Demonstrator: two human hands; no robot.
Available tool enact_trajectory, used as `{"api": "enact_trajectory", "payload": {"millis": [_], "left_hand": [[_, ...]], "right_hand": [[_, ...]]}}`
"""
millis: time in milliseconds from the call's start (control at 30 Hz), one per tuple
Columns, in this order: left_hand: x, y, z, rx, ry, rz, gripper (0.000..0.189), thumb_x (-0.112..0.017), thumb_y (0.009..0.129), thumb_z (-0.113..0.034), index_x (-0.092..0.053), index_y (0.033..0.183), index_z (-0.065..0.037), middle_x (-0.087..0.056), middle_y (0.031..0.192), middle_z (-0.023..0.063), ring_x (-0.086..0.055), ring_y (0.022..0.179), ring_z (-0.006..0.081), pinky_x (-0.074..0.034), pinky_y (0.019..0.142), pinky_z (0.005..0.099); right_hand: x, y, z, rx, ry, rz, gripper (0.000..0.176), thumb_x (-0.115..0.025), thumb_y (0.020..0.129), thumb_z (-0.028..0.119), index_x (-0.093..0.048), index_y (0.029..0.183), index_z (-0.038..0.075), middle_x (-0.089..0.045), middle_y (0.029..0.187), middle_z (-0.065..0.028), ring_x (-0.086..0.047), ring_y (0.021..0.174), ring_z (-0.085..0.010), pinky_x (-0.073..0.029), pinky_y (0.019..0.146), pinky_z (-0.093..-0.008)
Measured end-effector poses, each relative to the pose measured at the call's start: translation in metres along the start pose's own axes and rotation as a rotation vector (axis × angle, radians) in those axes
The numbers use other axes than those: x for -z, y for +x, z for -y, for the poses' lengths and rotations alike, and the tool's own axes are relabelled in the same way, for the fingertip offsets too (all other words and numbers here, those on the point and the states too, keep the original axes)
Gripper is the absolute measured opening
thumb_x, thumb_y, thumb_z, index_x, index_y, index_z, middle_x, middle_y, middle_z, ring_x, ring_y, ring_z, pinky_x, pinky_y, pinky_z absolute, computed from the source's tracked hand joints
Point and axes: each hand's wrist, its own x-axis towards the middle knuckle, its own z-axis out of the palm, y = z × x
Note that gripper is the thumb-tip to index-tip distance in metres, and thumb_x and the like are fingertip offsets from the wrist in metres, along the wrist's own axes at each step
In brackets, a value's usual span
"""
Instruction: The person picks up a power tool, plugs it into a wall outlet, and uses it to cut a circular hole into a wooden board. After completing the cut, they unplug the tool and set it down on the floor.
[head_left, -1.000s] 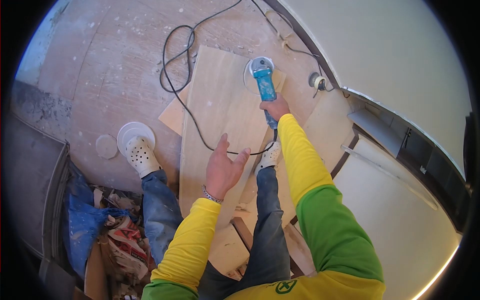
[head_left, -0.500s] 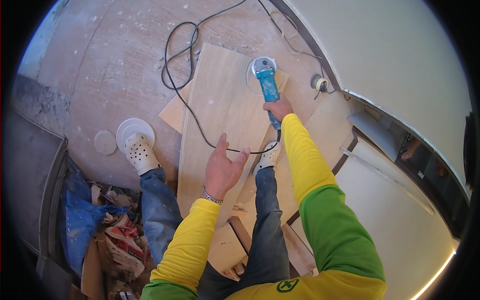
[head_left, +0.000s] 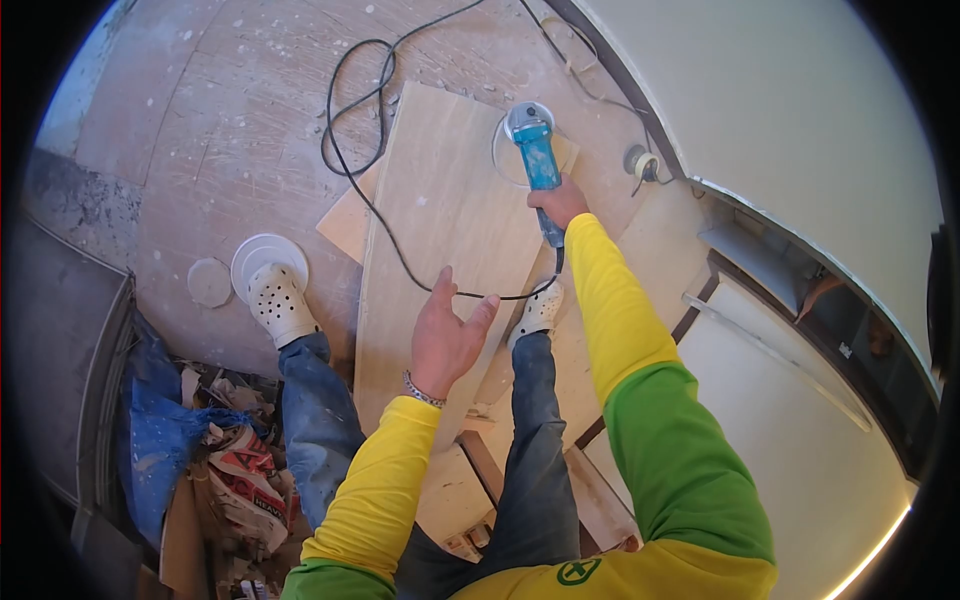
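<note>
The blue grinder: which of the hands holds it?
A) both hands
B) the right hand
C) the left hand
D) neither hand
B: the right hand grips the blue grinder by its rear handle above the pale board, while the left hand is open and empty.

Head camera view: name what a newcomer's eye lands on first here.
The blue angle grinder stands out first, held in the right hand at the far end of the pale board on the floor. Next come the left hand, open above the board's middle, and the black cord looping over the dusty floor beyond.
</note>
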Motion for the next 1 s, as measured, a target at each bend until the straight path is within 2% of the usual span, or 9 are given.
{"api": "enact_trajectory", "payload": {"millis": [67,133,600,867,933,967,1000], "left_hand": [[0.0,0.0,0.0,0.005,-0.002,-0.005,0.09,-0.073,0.091,-0.049,-0.035,0.153,0.004,-0.058,0.137,0.0317,-0.064,0.118,0.0396,-0.052,0.091,0.0398],[0.002,-0.001,-0.002,0.011,-0.01,-0.005,0.09,-0.073,0.091,-0.049,-0.035,0.153,0.004,-0.058,0.137,0.0317,-0.064,0.118,0.0399,-0.052,0.091,0.0398],[0.02,-0.004,-0.017,0.076,-0.087,0.022,0.091,-0.072,0.091,-0.049,-0.034,0.154,0.005,-0.057,0.139,0.0316,-0.061,0.124,0.0404,-0.051,0.093,0.039],[0.025,-0.006,-0.021,0.089,-0.106,0.018,0.092,-0.073,0.09,-0.05,-0.035,0.153,0.005,-0.059,0.138,0.0305,-0.065,0.112,0.0367,-0.051,0.09,0.0381],[0.025,-0.005,-0.02,0.088,-0.1,0.017,0.092,-0.073,0.09,-0.05,-0.035,0.153,0.005,-0.059,0.138,0.0305,-0.065,0.111,0.0361,-0.051,0.09,0.0379],[0.024,-0.005,-0.02,0.087,-0.094,0.016,0.092,-0.073,0.09,-0.05,-0.036,0.153,0.006,-0.059,0.138,0.0304,-0.066,0.11,0.0354,-0.051,0.09,0.0377],[0.023,-0.005,-0.019,0.086,-0.095,0.016,0.092,-0.073,0.09,-0.05,-0.036,0.153,0.006,-0.059,0.138,0.0304,-0.066,0.11,0.0354,-0.051,0.09,0.0377]], "right_hand": [[0.002,-0.001,0.008,-0.001,-0.031,-0.017,0.057,-0.08,0.065,0.026,-0.062,0.11,-0.004,-0.071,0.1,-0.0183,-0.07,0.091,-0.0309,-0.055,0.084,-0.0398],[0.001,0.002,0.01,-0.047,-0.013,0.049,0.07,-0.078,0.064,0.031,-0.057,0.121,-0.004,-0.069,0.114,-0.0237,-0.069,0.106,-0.0364,-0.054,0.093,-0.0415],[-0.016,-0.009,0.032,-0.1,0.053,0.008,0.071,-0.08,0.064,0.031,-0.057,0.12,-0.006,-0.069,0.113,-0.0233,-0.069,0.103,-0.0355,-0.055,0.091,-0.0402],[-0.026,-0.017,0.033,-0.094,0.056,-0.028,0.07,-0.079,0.066,0.03,-0.056,0.121,-0.006,-0.069,0.114,-0.0239,-0.069,0.105,-0.0358,-0.055,0.092,-0.0401],[-0.031,-0.018,0.032,-0.096,0.058,-0.074,0.064,-0.082,0.066,0.028,-0.06,0.115,-0.007,-0.071,0.105,-0.0202,-0.071,0.095,-0.0311,-0.056,0.086,-0.039],[-0.032,-0.017,0.031,-0.096,0.057,-0.074,0.064,-0.082,0.066,0.028,-0.06,0.115,-0.007,-0.071,0.105,-0.0202,-0.071,0.095,-0.0311,-0.056,0.086,-0.039],[-0.031,-0.019,0.033,-0.113,0.056,-0.046,0.068,-0.081,0.066,0.03,-0.058,0.119,-0.006,-0.07,0.111,-0.0226,-0.07,0.101,-0.0343,-0.055,0.09,-0.04]]}}
